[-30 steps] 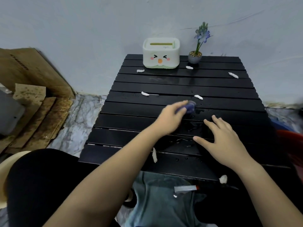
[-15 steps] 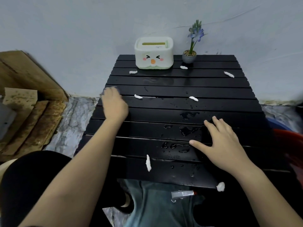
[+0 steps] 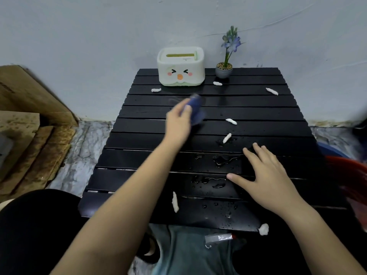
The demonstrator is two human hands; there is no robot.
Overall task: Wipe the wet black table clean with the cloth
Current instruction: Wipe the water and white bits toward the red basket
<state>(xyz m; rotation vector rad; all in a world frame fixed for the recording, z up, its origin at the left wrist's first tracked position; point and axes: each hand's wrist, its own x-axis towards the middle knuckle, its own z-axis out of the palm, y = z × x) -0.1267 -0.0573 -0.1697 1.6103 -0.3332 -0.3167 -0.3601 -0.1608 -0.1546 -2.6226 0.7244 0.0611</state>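
Observation:
The black slatted table point(image 3: 143, 175) fills the middle of the view, with puddles of water point(image 3: 224, 160) and drops on its near slats. My left hand point(image 3: 178, 122) holds a blue cloth point(image 3: 195, 111) against the table's far middle; both are motion-blurred. My right hand point(image 3: 268, 173) lies flat on the near right slats, fingers spread, just right of the puddles. Several small white scraps point(image 3: 227, 138) lie scattered over the table.
A white tissue box with a cartoon face point(image 3: 181, 66) and a small potted flower point(image 3: 224, 69) stand at the table's far edge by the wall. Cardboard point(image 3: 29, 124) is stacked on the floor at left. A red basin point(image 3: 349, 175) sits at right.
My left hand swept the cloth from the table's middle to its left edge, then back toward the far middle. One white scrap now lies nearer the puddles. My right hand stayed put.

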